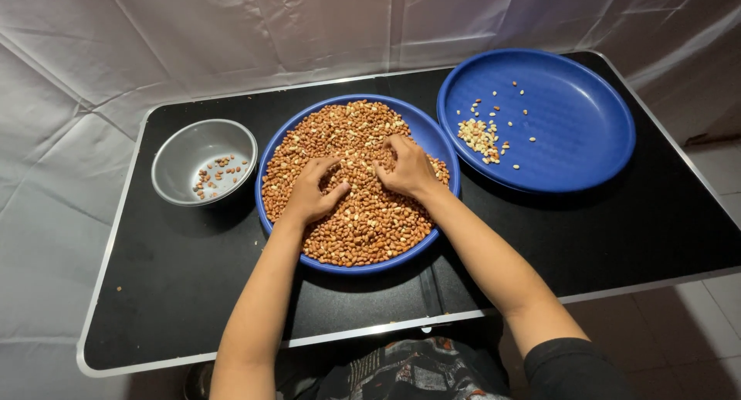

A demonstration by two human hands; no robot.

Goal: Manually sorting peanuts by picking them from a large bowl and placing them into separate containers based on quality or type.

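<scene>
On the black bench (633,238) (white sheeting behind), both the left hand (311,193) and right hand (407,168) rest loosely curled, gripping nothing, in the peanut plate (440,141).

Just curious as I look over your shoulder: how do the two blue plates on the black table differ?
The round blue plate in the middle is heaped with reddish-brown peanuts; the round blue plate on the right holds only a small scatter of pale kernels. The left hand and right hand rest in the middle plate, while nothing touches the right plate. Both plates look alike in colour and shape.
</scene>
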